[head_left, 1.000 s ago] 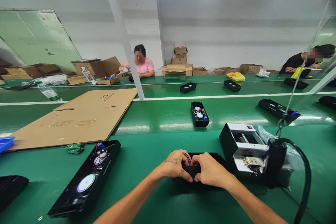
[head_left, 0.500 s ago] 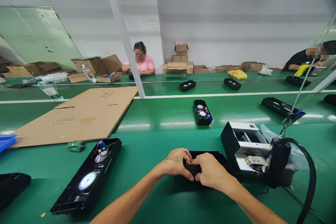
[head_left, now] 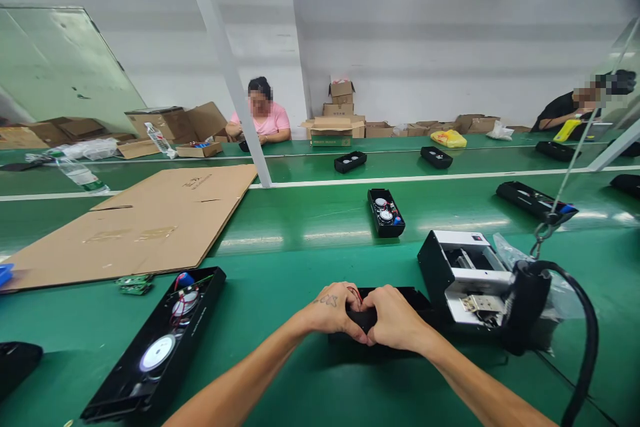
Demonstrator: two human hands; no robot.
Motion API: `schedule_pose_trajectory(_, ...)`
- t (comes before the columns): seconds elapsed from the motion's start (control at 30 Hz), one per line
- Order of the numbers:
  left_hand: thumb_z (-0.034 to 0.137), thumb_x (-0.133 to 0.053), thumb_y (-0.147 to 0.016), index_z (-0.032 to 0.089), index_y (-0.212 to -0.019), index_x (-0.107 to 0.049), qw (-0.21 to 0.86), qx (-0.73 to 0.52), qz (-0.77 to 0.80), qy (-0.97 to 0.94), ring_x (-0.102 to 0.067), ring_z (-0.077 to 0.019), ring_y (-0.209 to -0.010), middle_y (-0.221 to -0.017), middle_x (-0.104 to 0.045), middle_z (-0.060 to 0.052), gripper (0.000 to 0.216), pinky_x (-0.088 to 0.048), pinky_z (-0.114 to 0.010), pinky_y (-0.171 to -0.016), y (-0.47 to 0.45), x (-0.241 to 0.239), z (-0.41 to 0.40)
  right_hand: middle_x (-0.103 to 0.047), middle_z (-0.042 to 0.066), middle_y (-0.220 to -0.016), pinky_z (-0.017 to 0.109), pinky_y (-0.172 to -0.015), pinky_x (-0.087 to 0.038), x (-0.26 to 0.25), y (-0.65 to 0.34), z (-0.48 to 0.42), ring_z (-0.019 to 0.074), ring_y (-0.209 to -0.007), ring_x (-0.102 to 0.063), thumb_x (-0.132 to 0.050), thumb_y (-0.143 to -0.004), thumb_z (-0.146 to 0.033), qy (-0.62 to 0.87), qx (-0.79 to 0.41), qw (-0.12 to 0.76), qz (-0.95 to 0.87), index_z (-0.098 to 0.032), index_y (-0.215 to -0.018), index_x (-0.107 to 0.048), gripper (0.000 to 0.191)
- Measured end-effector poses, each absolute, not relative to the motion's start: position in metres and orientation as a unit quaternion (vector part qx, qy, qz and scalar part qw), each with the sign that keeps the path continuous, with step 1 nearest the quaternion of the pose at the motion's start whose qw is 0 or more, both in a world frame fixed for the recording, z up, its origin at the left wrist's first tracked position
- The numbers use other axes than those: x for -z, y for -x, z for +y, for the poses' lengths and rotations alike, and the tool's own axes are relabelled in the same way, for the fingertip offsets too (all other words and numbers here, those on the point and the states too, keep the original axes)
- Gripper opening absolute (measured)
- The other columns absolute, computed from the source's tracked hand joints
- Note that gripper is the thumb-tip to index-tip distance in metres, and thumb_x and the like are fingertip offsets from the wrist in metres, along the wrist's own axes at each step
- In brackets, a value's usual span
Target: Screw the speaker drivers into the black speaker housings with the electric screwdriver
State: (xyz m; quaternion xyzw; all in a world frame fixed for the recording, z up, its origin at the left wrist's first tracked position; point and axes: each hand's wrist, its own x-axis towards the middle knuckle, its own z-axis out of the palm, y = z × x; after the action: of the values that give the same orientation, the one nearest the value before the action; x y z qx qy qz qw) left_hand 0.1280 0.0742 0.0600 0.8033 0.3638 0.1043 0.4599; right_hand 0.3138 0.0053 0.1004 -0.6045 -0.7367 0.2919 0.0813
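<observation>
Head view: left hand (head_left: pixel 334 313) and right hand (head_left: pixel 395 321) meet knuckle to knuckle, both clenched on a small black part (head_left: pixel 361 319) pinched between the fingertips, with thin red wires (head_left: pixel 356 294) running up behind the left hand. They work directly over a black housing (head_left: pixel 407 297) lying flat on the green counter (head_left: pixel 280 280), so the part stays close to its seat. Just right stands a white-and-black box unit (head_left: pixel 463 273), and beside it a black tool (head_left: pixel 523 303) hangs by a cable, within reach. To the left lies an open speaker casing (head_left: pixel 157 343), drivers facing up. Farther off, flattened cardboard (head_left: pixel 145 220) and two seated people.
</observation>
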Motion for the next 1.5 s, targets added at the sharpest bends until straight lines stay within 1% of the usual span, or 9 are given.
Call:
schedule_pose_trajectory(0.4,0.062,-0.102,-0.051,0.021,-0.056,-0.057,0.434,-0.105,0.362,-0.818,-0.063,-0.0242,-0.104,-0.094,-0.064,0.002,0.062,-0.043,-0.031,-0.085,-0.123,-0.064,0.068,-0.060,-0.006,-0.058,0.030,-0.057,-0.030,-0.101,-0.321,0.012,0.0188,-0.065,-0.057,-0.102,-0.052,-0.025,0.585,-0.316,0.071,-0.744,-0.024,-0.066,-0.080,0.026)
schedule_pose_trajectory(0.63,0.064,-0.100,-0.057,0.019,-0.053,-0.055,0.409,-0.112,0.358,-0.832,-0.064,-0.0198,-0.096,-0.091,-0.065,0.003,0.064,-0.043,-0.029,-0.076,-0.125,-0.053,0.070,-0.068,-0.003,-0.061,0.032,-0.061,-0.031,-0.090,-0.315,0.009,0.0220,-0.073,-0.065,-0.096,-0.058,-0.016,0.581,-0.298,0.108,-0.750,-0.025,-0.068,-0.081,0.020)
schedule_pose_trajectory(0.83,0.048,-0.105,-0.058,0.021,-0.061,-0.064,0.354,-0.134,0.349,-0.857,-0.068,-0.0253,-0.112,-0.094,-0.071,0.004,0.050,-0.048,-0.035,-0.097,-0.122,-0.049,0.056,-0.079,0.002,-0.081,0.035,-0.074,-0.047,-0.095,-0.314,-0.017,0.0293,-0.086,-0.074,-0.085,-0.067,-0.009,0.570,-0.263,0.120,-0.769,-0.025,-0.086,-0.084,0.025)
schedule_pose_trajectory(0.93,0.038,-0.106,-0.059,0.024,-0.070,-0.074,0.316,-0.157,0.348,-0.869,-0.060,-0.0371,-0.137,-0.102,-0.074,0.002,0.037,-0.041,-0.050,-0.117,-0.116,-0.038,0.038,-0.079,0.008,-0.116,0.040,-0.097,-0.055,-0.092,-0.333,-0.051,0.0308,-0.111,-0.072,-0.077,-0.076,-0.004,0.570,-0.183,0.252,-0.760,-0.026,-0.122,-0.079,0.051)
schedule_pose_trajectory(1.07,0.033,-0.106,-0.060,0.030,-0.077,-0.078,0.189,-0.244,0.297,-0.904,-0.055,-0.0413,-0.146,-0.097,-0.074,0.003,0.033,-0.030,-0.061,-0.122,-0.110,-0.003,0.013,-0.072,0.012,-0.121,0.046,-0.100,-0.056,-0.076,-0.393,-0.092,0.0312,-0.110,-0.070,-0.074,-0.098,-0.029,0.596,0.126,0.560,-0.561,-0.026,-0.128,-0.071,0.030)
schedule_pose_trajectory(1.2,0.028,-0.103,-0.055,0.032,-0.079,-0.078,0.089,-0.377,0.250,-0.887,-0.057,-0.0389,-0.144,-0.087,-0.071,0.005,0.035,-0.023,-0.058,-0.124,-0.114,0.027,0.000,-0.063,0.028,-0.145,0.066,-0.106,-0.051,-0.064,-0.459,-0.104,0.0495,-0.126,-0.063,-0.067,-0.091,-0.076,0.755,0.131,0.531,-0.361,-0.013,-0.152,-0.059,0.088)
schedule_pose_trajectory(1.27,0.028,-0.102,-0.055,0.031,-0.078,-0.076,0.073,-0.405,0.245,-0.878,-0.057,-0.0377,-0.144,-0.085,-0.070,0.005,0.035,-0.023,-0.055,-0.125,-0.118,0.033,-0.003,-0.072,0.024,-0.140,0.067,-0.105,-0.052,-0.061,-0.482,-0.102,0.0507,-0.125,-0.067,-0.058,-0.087,-0.086,0.805,0.001,0.485,-0.342,-0.018,-0.148,-0.063,0.092)
schedule_pose_trajectory(1.37,0.029,-0.097,-0.059,0.029,-0.072,-0.070,0.039,-0.441,0.227,-0.867,-0.058,-0.0358,-0.143,-0.081,-0.069,0.005,0.030,-0.024,-0.054,-0.126,-0.121,0.035,-0.004,-0.083,0.013,-0.112,0.056,-0.096,-0.057,-0.055,-0.497,-0.096,0.0434,-0.106,-0.075,-0.075,-0.071,-0.085,0.807,-0.074,0.502,-0.302,-0.025,-0.123,-0.072,0.078)
schedule_pose_trajectory(1.5,0.028,-0.096,-0.062,0.029,-0.070,-0.069,0.037,-0.446,0.237,-0.862,-0.058,-0.0357,-0.143,-0.080,-0.068,0.004,0.028,-0.025,-0.054,-0.126,-0.121,0.035,-0.009,-0.070,-0.001,-0.069,0.043,-0.071,-0.054,-0.048,-0.493,-0.092,0.0255,-0.063,-0.066,-0.086,-0.072,-0.072,0.712,-0.137,0.613,-0.313,-0.023,-0.114,-0.068,0.067)
